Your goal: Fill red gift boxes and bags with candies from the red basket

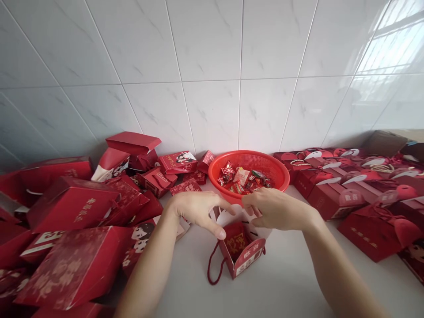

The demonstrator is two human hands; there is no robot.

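A small red candy box with white inner flaps and a dark red cord handle stands unfolded in front of me. Inside it lies a red packet with gold print. My left hand is at the box's left side, thumb and fingers apart, with the thumb by the rim. On the right, my right hand has its fingers curled at a pale flap; its exact grip is partly hidden. Just behind both hands is a red plastic basket of wrapped sweets.
A loose heap of red boxes covers the left side. Rows of closed red boxes with cords and tags fill the right. White table surface shows around the candy box, and a tiled wall rises behind.
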